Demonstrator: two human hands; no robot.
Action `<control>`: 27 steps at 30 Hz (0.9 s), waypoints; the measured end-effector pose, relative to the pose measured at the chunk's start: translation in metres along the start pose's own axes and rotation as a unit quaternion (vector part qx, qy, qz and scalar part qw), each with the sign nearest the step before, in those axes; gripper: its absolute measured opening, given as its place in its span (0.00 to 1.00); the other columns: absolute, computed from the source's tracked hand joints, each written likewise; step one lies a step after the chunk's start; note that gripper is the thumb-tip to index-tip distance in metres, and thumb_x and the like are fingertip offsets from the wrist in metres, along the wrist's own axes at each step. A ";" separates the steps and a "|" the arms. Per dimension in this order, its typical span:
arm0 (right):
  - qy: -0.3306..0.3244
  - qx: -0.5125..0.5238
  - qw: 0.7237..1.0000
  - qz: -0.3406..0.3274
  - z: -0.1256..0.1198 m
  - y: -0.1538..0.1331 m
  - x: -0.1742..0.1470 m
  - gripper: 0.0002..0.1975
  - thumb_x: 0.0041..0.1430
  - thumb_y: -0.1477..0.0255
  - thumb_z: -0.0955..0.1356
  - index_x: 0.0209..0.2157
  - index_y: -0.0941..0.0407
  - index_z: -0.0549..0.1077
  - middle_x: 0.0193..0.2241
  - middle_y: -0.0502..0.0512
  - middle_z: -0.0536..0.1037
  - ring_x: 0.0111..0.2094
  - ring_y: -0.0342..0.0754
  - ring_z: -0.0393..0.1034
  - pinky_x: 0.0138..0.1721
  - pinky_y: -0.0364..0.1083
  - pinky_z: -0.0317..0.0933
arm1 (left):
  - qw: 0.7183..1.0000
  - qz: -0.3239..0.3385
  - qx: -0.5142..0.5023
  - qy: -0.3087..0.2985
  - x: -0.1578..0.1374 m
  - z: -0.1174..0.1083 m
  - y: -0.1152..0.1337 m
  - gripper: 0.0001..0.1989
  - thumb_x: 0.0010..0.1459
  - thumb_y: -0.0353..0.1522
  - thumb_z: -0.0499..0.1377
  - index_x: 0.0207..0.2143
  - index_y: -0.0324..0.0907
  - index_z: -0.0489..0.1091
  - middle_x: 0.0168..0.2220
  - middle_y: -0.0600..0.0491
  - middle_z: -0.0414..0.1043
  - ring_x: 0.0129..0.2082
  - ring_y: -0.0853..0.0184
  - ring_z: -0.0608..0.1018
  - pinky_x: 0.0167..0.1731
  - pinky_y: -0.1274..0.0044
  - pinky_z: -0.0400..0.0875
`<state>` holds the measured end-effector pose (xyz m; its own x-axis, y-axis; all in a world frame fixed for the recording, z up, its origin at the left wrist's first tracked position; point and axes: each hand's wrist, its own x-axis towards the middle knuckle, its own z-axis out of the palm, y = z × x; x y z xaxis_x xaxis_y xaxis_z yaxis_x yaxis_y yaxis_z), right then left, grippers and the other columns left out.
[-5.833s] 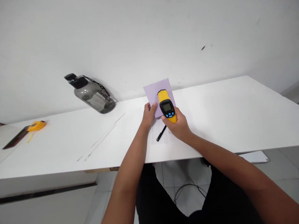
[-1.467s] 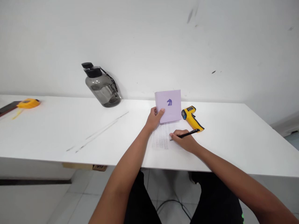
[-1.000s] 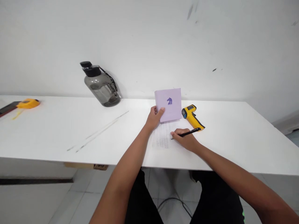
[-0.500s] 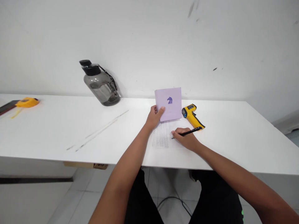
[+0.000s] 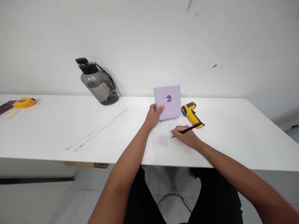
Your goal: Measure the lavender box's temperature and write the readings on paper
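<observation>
Two hands pinching: left hand [image 5: 153, 116], purple box [image 5: 172, 107] (horse print [image 5: 168, 98]); right hand [image 5: 187, 137], pen [image 5: 190, 128].

1 head view, forward-down over hands [image 5: 154, 115]

You have bright, even light, a soft shadow beside the bottle [image 5: 100, 88], a smeared tape measure [image 5: 25, 102] far left, and paper [image 5: 160, 137] whose print blurs.

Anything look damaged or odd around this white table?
Yes: dark streaks lie diagonally on the table, left of the left hand, and dark marks spot the wall. Both stand out against pale surfaces.
</observation>
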<state>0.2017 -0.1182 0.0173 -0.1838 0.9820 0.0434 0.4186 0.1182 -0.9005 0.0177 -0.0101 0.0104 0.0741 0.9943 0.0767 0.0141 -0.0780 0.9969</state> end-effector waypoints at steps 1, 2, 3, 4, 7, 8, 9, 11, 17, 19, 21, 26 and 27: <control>0.003 0.016 1.000 0.010 -0.001 0.000 0.001 0.24 0.58 0.50 0.68 0.19 0.53 0.65 0.17 0.47 0.63 0.22 0.43 0.55 0.25 0.45 0.52 | 1.000 0.002 0.001 0.002 0.000 0.000 0.000 0.35 0.58 0.55 0.64 0.56 0.40 0.63 0.58 0.38 0.73 0.54 0.54 0.78 0.50 0.67 0.76; 0.003 0.033 0.999 0.020 -0.002 0.000 0.001 0.24 0.57 0.48 0.68 0.20 0.53 0.67 0.16 0.46 0.63 0.21 0.43 0.54 0.25 0.45 0.52 | 1.000 0.003 0.002 0.003 0.000 0.000 0.001 0.35 0.58 0.55 0.64 0.56 0.40 0.63 0.58 0.38 0.73 0.54 0.55 0.79 0.50 0.67 0.76; -0.001 0.050 0.998 0.028 -0.003 -0.001 0.002 0.25 0.58 0.47 0.68 0.21 0.53 0.69 0.16 0.46 0.64 0.20 0.43 0.54 0.24 0.45 0.51 | 1.000 0.005 0.002 0.004 0.000 0.001 0.001 0.35 0.58 0.55 0.64 0.56 0.40 0.63 0.57 0.38 0.73 0.54 0.55 0.79 0.50 0.67 0.76; -0.005 0.063 0.997 0.033 -0.004 -0.001 0.002 0.26 0.58 0.45 0.67 0.23 0.54 0.71 0.16 0.46 0.64 0.20 0.42 0.54 0.23 0.45 0.50 | 1.000 0.007 0.001 0.006 0.000 0.001 0.001 0.35 0.58 0.55 0.64 0.55 0.39 0.64 0.57 0.38 0.74 0.54 0.55 0.79 0.50 0.66 0.76; 0.014 0.058 0.998 0.015 -0.007 -0.002 0.001 0.27 0.61 0.43 0.65 0.30 0.54 0.74 0.17 0.46 0.65 0.20 0.43 0.56 0.24 0.45 0.51 | 1.000 0.011 -0.004 0.008 0.000 0.001 0.001 0.35 0.57 0.55 0.65 0.55 0.40 0.64 0.56 0.38 0.74 0.53 0.54 0.79 0.50 0.66 0.76; 0.030 0.034 0.999 -0.002 -0.009 -0.001 0.001 0.26 0.62 0.44 0.65 0.32 0.54 0.75 0.17 0.46 0.66 0.20 0.44 0.57 0.24 0.45 0.52 | 1.000 0.012 -0.005 0.009 0.000 0.001 0.001 0.35 0.57 0.55 0.65 0.55 0.40 0.64 0.55 0.39 0.75 0.53 0.54 0.79 0.50 0.66 0.76; 0.046 0.000 0.999 -0.020 -0.011 -0.001 0.001 0.25 0.63 0.45 0.65 0.34 0.54 0.75 0.18 0.47 0.67 0.21 0.45 0.59 0.25 0.45 0.53 | 1.000 0.012 -0.005 0.009 0.000 0.001 0.001 0.35 0.57 0.55 0.65 0.55 0.40 0.65 0.55 0.39 0.75 0.54 0.54 0.79 0.50 0.66 0.76; 0.063 -0.081 0.993 -0.059 -0.016 0.001 0.001 0.22 0.65 0.49 0.65 0.34 0.53 0.76 0.21 0.50 0.72 0.24 0.47 0.65 0.28 0.46 0.56 | 1.000 0.012 -0.005 0.008 0.000 0.000 0.001 0.35 0.56 0.56 0.65 0.54 0.41 0.65 0.55 0.39 0.75 0.53 0.54 0.79 0.50 0.65 0.77; 0.030 -0.296 0.944 -0.139 -0.031 0.021 0.009 0.13 0.68 0.61 0.66 0.36 0.54 0.79 0.36 0.59 0.83 0.35 0.52 0.75 0.35 0.46 0.61 | 1.000 0.006 -0.003 0.009 0.000 0.000 0.002 0.35 0.56 0.56 0.65 0.54 0.41 0.64 0.54 0.38 0.74 0.54 0.53 0.79 0.51 0.64 0.76; 0.029 -0.330 0.933 -0.138 -0.033 0.028 0.011 0.12 0.68 0.65 0.66 0.46 0.54 0.79 0.41 0.61 0.83 0.38 0.53 0.76 0.35 0.47 0.63 | 1.000 0.006 -0.007 0.007 0.000 0.000 0.002 0.35 0.56 0.56 0.65 0.54 0.41 0.64 0.54 0.39 0.74 0.54 0.53 0.79 0.51 0.64 0.76; 0.036 -0.359 0.924 -0.127 -0.033 0.032 0.013 0.17 0.69 0.70 0.64 0.55 0.56 0.75 0.45 0.62 0.81 0.41 0.54 0.76 0.36 0.47 0.65 | 1.000 0.005 -0.010 0.004 0.000 -0.001 0.002 0.35 0.56 0.56 0.65 0.55 0.41 0.64 0.54 0.39 0.74 0.53 0.53 0.79 0.50 0.64 0.77; 0.031 -0.408 0.906 -0.111 -0.031 0.029 0.012 0.24 0.69 0.77 0.58 0.63 0.58 0.69 0.47 0.64 0.79 0.42 0.55 0.75 0.37 0.48 0.65 | 1.000 0.004 -0.004 0.008 0.002 -0.001 0.001 0.36 0.55 0.56 0.65 0.54 0.41 0.64 0.53 0.39 0.74 0.52 0.54 0.79 0.50 0.64 0.76; 0.032 -0.411 0.904 -0.113 -0.031 0.026 0.012 0.24 0.69 0.76 0.58 0.63 0.58 0.69 0.46 0.64 0.79 0.42 0.55 0.74 0.36 0.48 0.64 | 1.000 0.004 -0.003 0.009 0.002 -0.001 0.000 0.36 0.55 0.56 0.65 0.54 0.41 0.64 0.53 0.39 0.74 0.51 0.54 0.79 0.50 0.64 0.76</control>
<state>0.2376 -0.0987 0.0074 -0.3065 0.9226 0.2342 0.9014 0.3604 -0.2400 0.0167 -0.0082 0.0110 0.0554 0.9948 0.0859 0.0073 -0.0864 0.9962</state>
